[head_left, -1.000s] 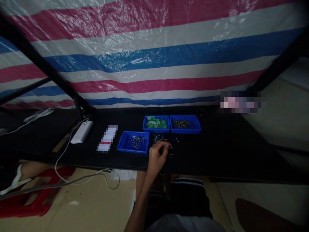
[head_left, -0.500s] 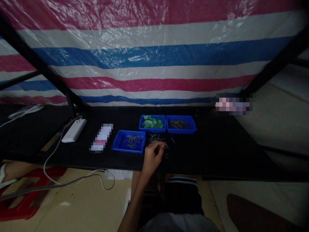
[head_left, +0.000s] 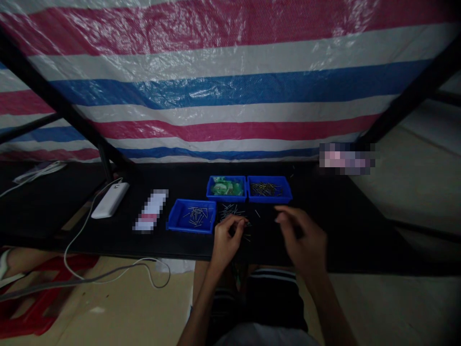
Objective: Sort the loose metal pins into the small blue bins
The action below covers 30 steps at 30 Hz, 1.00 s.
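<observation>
My left hand is closed in a pinch, thumb and forefinger together, at the near side of a loose pile of thin metal pins that look like nails. Whatever it holds is too small to make out. Over the table to the right hovers my right hand, slightly blurred, its thumb and forefinger a little apart with nothing visible between them. A blue tray left of the pile contains silvery pins. Behind the pile, one blue tray carries green plastic packets and another blue tray darker, brassy pins.
On the black table a white power bank with a cable lies at the left, beside a pixelated object. Another blurred-out patch is at the back right. A striped plastic sheet hangs behind, between dark slanting frame bars.
My right hand has come into view from the right, over the table. My left hand remains pinched by the pile. The whole view has tilted slightly upward.
</observation>
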Available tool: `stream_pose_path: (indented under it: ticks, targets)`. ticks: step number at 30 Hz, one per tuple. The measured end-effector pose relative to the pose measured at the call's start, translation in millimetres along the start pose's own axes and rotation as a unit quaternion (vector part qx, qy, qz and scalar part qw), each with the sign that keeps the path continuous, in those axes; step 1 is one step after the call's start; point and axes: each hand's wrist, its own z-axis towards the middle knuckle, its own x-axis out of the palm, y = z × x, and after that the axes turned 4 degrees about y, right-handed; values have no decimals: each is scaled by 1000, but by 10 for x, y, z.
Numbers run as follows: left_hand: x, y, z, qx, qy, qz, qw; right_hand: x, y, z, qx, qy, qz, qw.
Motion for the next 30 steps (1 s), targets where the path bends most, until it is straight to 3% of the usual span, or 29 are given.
stream_pose_path:
  ticks: [7, 12, 15, 20, 25, 30]
  targets:
    - [8, 17, -1, -2, -1, 2, 1000, 398, -276, -39, 70, 69, -162, 982]
    - [0, 5, 1, -3, -4, 5, 1000, 473, -296, 81, 100, 109, -206, 967]
    - [3, 5, 1, -5, -5, 8, 1000, 458, -281, 89, 99, 110, -145, 978]
    - [22, 34, -5, -12, -10, 4, 1000, 479, -128, 2, 64, 117, 88, 987]
    - [8, 68, -14, 19, -25, -13, 999, 553, 15, -74, 66, 134, 144, 978]
    - [-6, 59, -8, 33, -33, -27, 999, 544, -5, -100, 88, 161, 192, 964]
